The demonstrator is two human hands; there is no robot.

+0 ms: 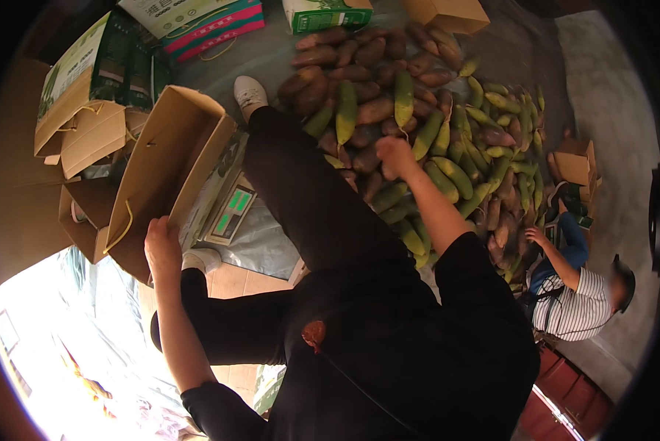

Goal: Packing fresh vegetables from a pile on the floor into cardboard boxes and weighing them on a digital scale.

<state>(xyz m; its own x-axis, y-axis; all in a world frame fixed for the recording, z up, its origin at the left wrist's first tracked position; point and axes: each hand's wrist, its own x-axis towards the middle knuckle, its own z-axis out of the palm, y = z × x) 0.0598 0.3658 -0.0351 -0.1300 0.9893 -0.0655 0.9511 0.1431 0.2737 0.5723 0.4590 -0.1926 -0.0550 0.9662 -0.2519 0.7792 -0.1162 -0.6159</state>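
My left hand [163,248] is closed on the near rim of an open, tall cardboard box [161,165] that leans on its side with a yellow cord handle [122,229]. Over a large pile of radishes, my right hand [394,156] has its fingers curled; whatever they grip, if anything, is hidden. Just above that hand lies a long green radish [403,99], its thin root tip close to the knuckles. Another green radish [346,114] lies to its left, among reddish-brown, soil-covered ones [374,110]. Many green radishes [484,140] spread to the right.
A scale with a lit green display [232,213] stands beside the box, near my shoes. More cartons [87,88] are stacked at the left, and others [328,15] lie at the far side. At the right, a person in a striped shirt [576,305] reaches toward the pile.
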